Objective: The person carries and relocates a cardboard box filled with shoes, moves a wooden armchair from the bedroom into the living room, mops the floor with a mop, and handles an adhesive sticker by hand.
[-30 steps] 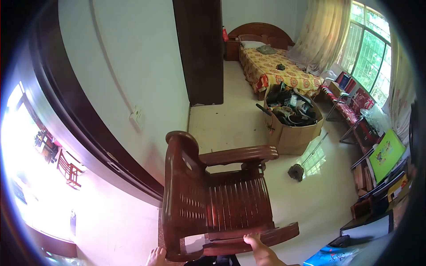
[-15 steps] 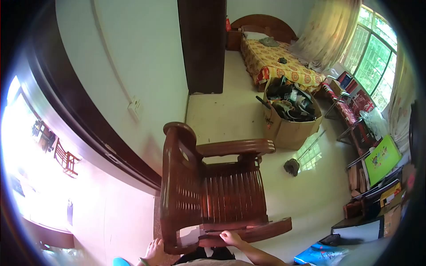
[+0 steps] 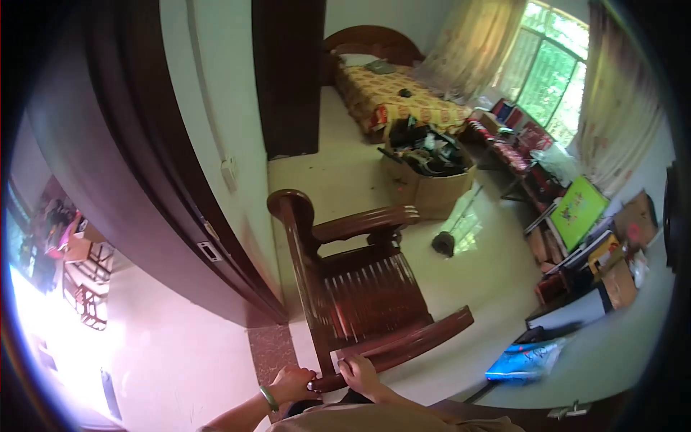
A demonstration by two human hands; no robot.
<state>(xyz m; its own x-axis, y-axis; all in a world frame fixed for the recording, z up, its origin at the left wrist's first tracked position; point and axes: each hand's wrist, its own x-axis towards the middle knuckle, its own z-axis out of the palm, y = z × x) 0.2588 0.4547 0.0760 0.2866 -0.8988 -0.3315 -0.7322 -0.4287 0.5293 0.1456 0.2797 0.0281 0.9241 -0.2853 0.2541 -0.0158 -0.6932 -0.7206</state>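
Observation:
A dark reddish wooden armchair (image 3: 374, 297) with a slatted seat stands directly in front of me, its back to the left and its arms running to the right. My left hand (image 3: 294, 383), with a green bangle at the wrist, is closed around the chair at the near end of its back. Close beside it, my right hand (image 3: 360, 376) grips the near armrest (image 3: 425, 337) toward its rear end. The palms and the undersides of the gripped parts are hidden.
Left of the chair is a dark door frame (image 3: 209, 248) with a stone threshold (image 3: 272, 353). Beyond the chair stand a full cardboard box (image 3: 425, 193) and a bed (image 3: 399, 90). A dark object (image 3: 443, 244) lies on the floor. Boards, a blue package (image 3: 522, 361) and clutter line the right.
The chair has turned and its back now slants. My left hand has moved right and up onto the chair, nearer my right hand. The view has swung right.

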